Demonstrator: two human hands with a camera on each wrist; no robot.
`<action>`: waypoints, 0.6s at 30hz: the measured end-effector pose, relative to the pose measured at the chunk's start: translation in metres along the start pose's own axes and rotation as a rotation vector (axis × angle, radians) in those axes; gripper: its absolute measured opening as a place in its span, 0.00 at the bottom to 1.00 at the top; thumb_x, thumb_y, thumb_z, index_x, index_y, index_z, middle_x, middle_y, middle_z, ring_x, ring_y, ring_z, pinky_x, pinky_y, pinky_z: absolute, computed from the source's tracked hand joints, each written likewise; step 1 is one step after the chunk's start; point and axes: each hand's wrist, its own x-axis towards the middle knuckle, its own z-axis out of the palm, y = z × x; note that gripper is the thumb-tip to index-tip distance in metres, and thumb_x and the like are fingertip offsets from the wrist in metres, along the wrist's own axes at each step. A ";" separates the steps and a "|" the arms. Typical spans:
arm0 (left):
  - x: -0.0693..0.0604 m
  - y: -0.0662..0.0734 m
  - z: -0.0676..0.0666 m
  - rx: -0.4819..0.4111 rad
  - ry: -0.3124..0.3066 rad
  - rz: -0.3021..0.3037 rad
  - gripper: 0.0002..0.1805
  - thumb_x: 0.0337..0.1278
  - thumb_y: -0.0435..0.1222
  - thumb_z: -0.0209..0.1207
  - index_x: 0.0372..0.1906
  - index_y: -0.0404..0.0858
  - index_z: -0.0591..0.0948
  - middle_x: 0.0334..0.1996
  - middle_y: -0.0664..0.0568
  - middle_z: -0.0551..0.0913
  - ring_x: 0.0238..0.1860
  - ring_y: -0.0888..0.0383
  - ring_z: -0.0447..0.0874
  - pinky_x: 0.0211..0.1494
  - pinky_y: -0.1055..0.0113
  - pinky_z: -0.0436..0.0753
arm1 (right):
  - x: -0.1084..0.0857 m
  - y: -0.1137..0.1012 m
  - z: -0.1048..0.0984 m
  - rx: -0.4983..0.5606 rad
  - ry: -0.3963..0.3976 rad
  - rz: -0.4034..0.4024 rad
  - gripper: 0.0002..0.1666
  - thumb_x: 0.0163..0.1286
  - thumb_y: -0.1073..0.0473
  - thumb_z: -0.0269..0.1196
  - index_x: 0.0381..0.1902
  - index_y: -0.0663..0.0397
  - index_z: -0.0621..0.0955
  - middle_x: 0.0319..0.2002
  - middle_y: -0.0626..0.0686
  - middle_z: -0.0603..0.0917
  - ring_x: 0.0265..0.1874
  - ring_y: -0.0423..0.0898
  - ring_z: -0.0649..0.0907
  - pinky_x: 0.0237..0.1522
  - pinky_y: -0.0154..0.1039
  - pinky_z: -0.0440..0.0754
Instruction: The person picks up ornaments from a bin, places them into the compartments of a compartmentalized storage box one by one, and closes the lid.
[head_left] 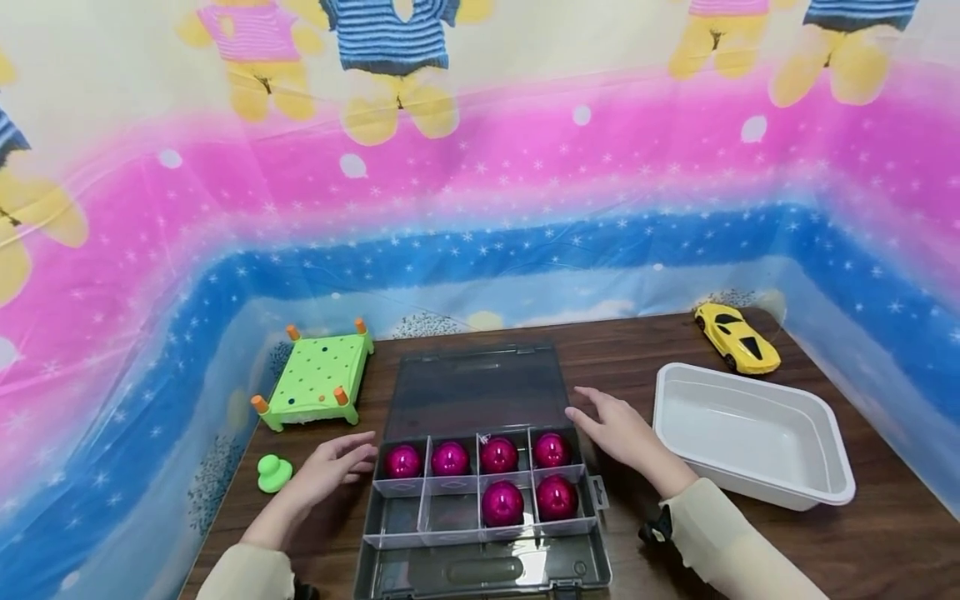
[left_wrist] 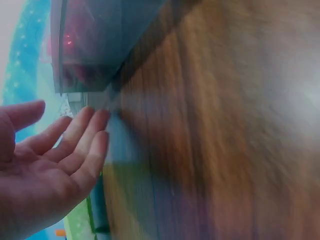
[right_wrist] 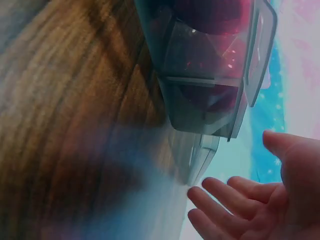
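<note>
A smoky-grey plastic compartment box (head_left: 487, 570) lies on the table with its clear lid (head_left: 480, 387) folded back. Shiny magenta balls (head_left: 451, 459) sit in every back-row compartment and in the two right-hand compartments of the row before it. My left hand (head_left: 330, 471) is beside the box's left wall, holding nothing, its fingers loosely bent. At the right back corner, near the lid's hinge, my right hand (head_left: 618, 429) hovers with fingers spread and nothing in it. The right wrist view shows a gap between that hand (right_wrist: 245, 200) and the box (right_wrist: 205, 110).
To the left stand a green toy bed (head_left: 318, 379) with orange knobs and a small green knob-shaped piece (head_left: 273, 473). A white tray (head_left: 753, 483) lies on the right, with a yellow toy car (head_left: 737, 337) behind it. Printed cloth (head_left: 525, 242) walls the table's back and sides.
</note>
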 end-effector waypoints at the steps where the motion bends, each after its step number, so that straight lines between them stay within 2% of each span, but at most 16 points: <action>1: 0.003 0.000 0.001 -0.011 -0.022 -0.023 0.28 0.74 0.41 0.48 0.69 0.26 0.63 0.56 0.33 0.76 0.53 0.43 0.78 0.55 0.51 0.75 | 0.001 0.000 0.000 -0.002 -0.013 -0.003 0.35 0.72 0.41 0.56 0.68 0.56 0.69 0.60 0.60 0.76 0.56 0.57 0.77 0.55 0.58 0.71; 5: 0.013 0.002 0.004 -0.058 -0.056 -0.076 0.29 0.75 0.41 0.47 0.70 0.26 0.62 0.57 0.33 0.75 0.53 0.45 0.78 0.56 0.51 0.75 | 0.005 0.001 0.002 -0.009 -0.060 -0.027 0.30 0.72 0.47 0.59 0.64 0.59 0.74 0.49 0.55 0.83 0.48 0.50 0.82 0.50 0.52 0.77; 8: 0.017 0.004 0.006 -0.065 -0.066 -0.080 0.26 0.75 0.36 0.44 0.69 0.24 0.61 0.56 0.32 0.75 0.53 0.45 0.78 0.56 0.50 0.75 | 0.006 0.002 0.004 0.003 -0.081 -0.033 0.28 0.71 0.51 0.61 0.63 0.60 0.75 0.45 0.52 0.84 0.45 0.48 0.82 0.49 0.50 0.78; 13: 0.018 0.008 0.008 -0.027 -0.094 -0.051 0.25 0.75 0.32 0.41 0.68 0.20 0.59 0.56 0.30 0.74 0.53 0.41 0.77 0.55 0.47 0.75 | 0.008 -0.001 0.005 0.031 -0.109 -0.009 0.30 0.71 0.53 0.60 0.65 0.62 0.71 0.46 0.53 0.84 0.46 0.49 0.82 0.49 0.50 0.78; 18: 0.019 0.009 0.009 0.012 -0.086 -0.030 0.27 0.74 0.32 0.43 0.68 0.17 0.55 0.61 0.24 0.66 0.55 0.38 0.75 0.54 0.47 0.75 | 0.009 -0.009 0.006 0.035 -0.132 0.005 0.33 0.72 0.56 0.60 0.70 0.62 0.65 0.48 0.57 0.83 0.45 0.51 0.82 0.48 0.52 0.78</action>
